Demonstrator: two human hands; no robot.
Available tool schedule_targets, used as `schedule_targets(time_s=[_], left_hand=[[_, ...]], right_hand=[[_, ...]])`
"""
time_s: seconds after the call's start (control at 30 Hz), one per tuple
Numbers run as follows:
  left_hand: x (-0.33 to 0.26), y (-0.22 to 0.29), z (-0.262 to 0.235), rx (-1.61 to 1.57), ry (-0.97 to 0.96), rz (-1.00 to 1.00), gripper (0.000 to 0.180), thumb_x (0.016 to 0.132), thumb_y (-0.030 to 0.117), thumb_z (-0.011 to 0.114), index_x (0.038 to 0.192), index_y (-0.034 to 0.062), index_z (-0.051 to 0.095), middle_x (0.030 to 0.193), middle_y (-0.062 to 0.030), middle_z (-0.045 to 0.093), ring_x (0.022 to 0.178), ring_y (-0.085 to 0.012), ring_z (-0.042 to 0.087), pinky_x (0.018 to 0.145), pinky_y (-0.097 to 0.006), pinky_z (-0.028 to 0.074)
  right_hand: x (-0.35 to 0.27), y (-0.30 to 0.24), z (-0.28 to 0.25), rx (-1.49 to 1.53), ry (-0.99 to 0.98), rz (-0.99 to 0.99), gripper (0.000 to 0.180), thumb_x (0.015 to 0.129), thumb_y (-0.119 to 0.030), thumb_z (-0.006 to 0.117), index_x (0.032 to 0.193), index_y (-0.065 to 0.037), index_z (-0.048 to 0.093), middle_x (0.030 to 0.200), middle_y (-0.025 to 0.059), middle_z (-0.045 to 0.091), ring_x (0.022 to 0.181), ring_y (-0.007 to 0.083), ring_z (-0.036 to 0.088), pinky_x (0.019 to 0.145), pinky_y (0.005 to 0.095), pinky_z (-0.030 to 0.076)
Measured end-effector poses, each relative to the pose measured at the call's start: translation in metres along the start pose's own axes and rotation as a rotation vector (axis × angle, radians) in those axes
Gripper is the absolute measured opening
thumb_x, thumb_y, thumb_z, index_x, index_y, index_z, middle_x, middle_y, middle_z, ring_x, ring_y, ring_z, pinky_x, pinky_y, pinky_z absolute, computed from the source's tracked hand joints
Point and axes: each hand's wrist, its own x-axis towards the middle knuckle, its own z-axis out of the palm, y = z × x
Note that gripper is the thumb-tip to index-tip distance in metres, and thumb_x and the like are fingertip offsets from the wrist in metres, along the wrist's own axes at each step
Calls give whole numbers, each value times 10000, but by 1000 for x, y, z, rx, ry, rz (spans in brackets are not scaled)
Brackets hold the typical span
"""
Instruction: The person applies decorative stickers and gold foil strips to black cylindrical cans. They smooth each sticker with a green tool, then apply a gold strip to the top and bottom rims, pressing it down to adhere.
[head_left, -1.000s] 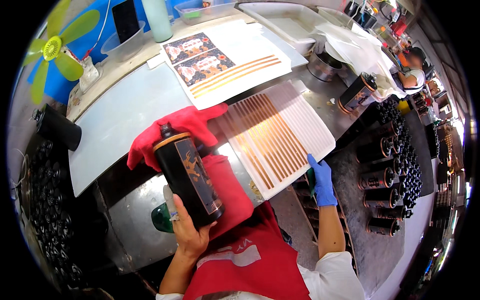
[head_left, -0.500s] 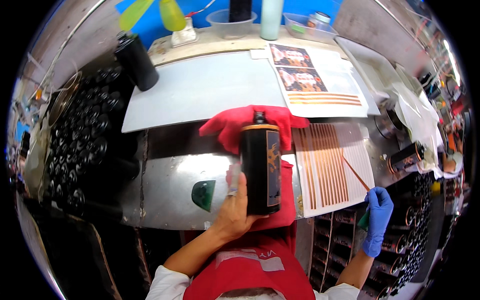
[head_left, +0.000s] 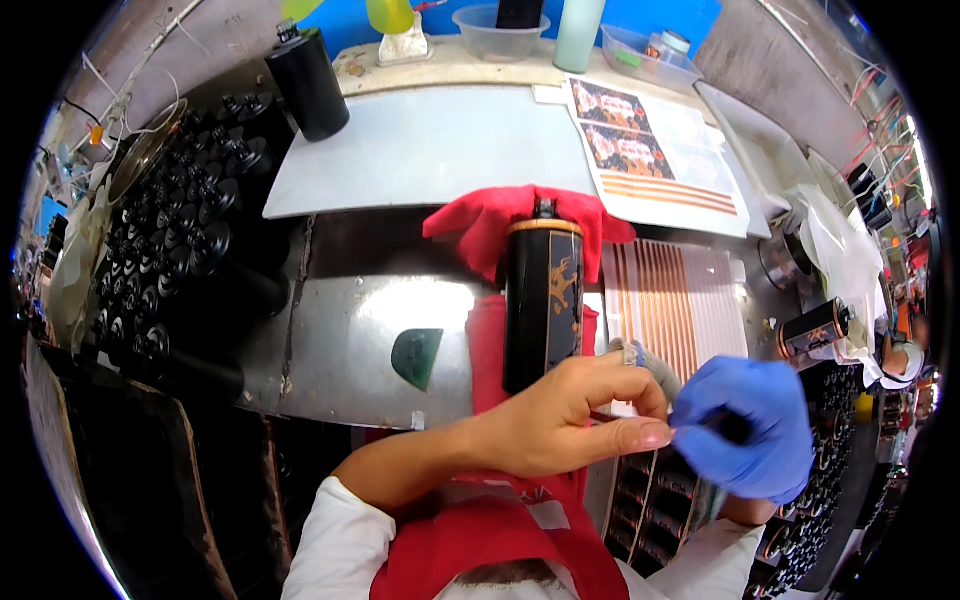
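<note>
A black bottle [head_left: 530,310] with a copper-coloured band and a decorated panel lies on red cloth [head_left: 487,345], its neck pointing away from me. In front of its lower right side, my left hand [head_left: 570,415] is closed in a pinch, with tape round one finger. My right hand [head_left: 745,430], in a blue glove, meets it fingertip to fingertip, also pinching. A thin copper-coloured strip is between them, mostly hidden by the fingers. Behind the hands lies a white backing sheet [head_left: 722,300] with several copper-coloured strips. A dark green scraper [head_left: 417,358] rests on the metal table.
Several black bottles [head_left: 200,220] crowd the left side, with one standing bottle [head_left: 308,90] beside the pale board [head_left: 430,140]. Printed sheets [head_left: 650,170] lie at the board's right. Another decorated bottle [head_left: 812,328] lies at the far right. Clear tubs [head_left: 497,42] stand at the back.
My left hand has let go of the bottle, which now rests on the cloth, and moved right. My right hand has brought the strip inward to meet it. The view has shifted slightly.
</note>
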Motion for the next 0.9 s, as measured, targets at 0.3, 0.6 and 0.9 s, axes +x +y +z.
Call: schedule_targets(time_s=[0.3,0.6,0.9], left_hand=[[-81,-8,-22,374,459,-337,49,791,35,652,762,-1,635,732,-49,606,630,-97,511,574,-230,387],[-85,-47,12,617,799,-262,63,699,-2,708,721,18,652,651,-16,569,561,-77,430,497,-216,316],[-70,-63,15,724,893,-249,95,698,54,729,697,66,635,616,-10,578,535,-108,424,483,-238,322]], right_hand=[[-32,126,12,572,365,515,49,740,-29,614,756,-9,573,633,43,588,490,42,493,436,164,372],[-51,211,52,655,406,637,86,797,-87,603,768,-15,567,634,79,582,441,48,443,396,174,321],[-44,234,46,638,401,654,114,817,-114,595,762,-23,555,627,68,569,426,47,434,387,177,309]])
